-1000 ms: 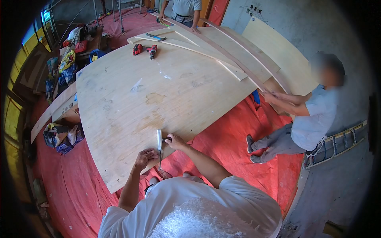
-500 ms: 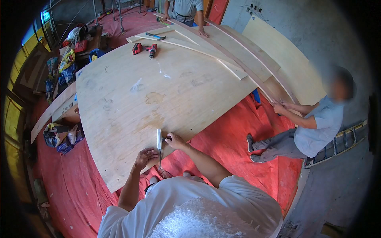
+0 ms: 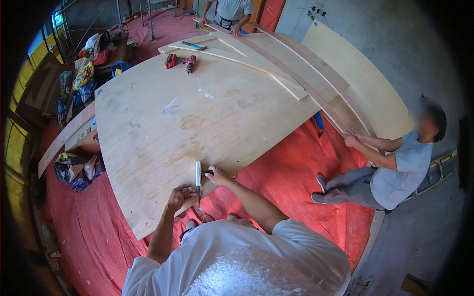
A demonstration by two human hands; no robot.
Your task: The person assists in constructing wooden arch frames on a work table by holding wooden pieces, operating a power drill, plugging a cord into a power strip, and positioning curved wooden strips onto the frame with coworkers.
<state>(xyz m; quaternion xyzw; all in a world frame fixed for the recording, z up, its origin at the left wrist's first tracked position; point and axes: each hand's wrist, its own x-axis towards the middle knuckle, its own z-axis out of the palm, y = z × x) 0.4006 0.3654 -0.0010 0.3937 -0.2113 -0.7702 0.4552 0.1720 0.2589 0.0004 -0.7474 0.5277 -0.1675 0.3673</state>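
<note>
A slim white bar-shaped tool (image 3: pixel 198 172) with a short dark handle stands over the near edge of a large plywood sheet (image 3: pixel 163 133). My right hand (image 3: pixel 219 176) is closed around the handle on the tool's right side. At its lower end, the fingers of my left hand (image 3: pixel 182 196) are curled together beside the bar and a thin dark cord; what they pinch is too small to make out. The cord (image 3: pixel 199 204) hangs down toward my feet. The tool's exact kind cannot be told.
On the plywood lie a red drill (image 3: pixel 189 64), a red tool or battery (image 3: pixel 171 60) and a blue-handled hammer (image 3: pixel 194 46). Long wooden strips (image 3: pixel 291 74) cross the far right, between one co-worker (image 3: pixel 405 167) and another (image 3: pixel 228 15). Red sheeting (image 3: pixel 276 192) covers the floor.
The co-worker on the right has leaned back and shifted rightward, hands still at the strip. The far co-worker's hand has drawn back from the strips. My hands and tool look unmoved.
</note>
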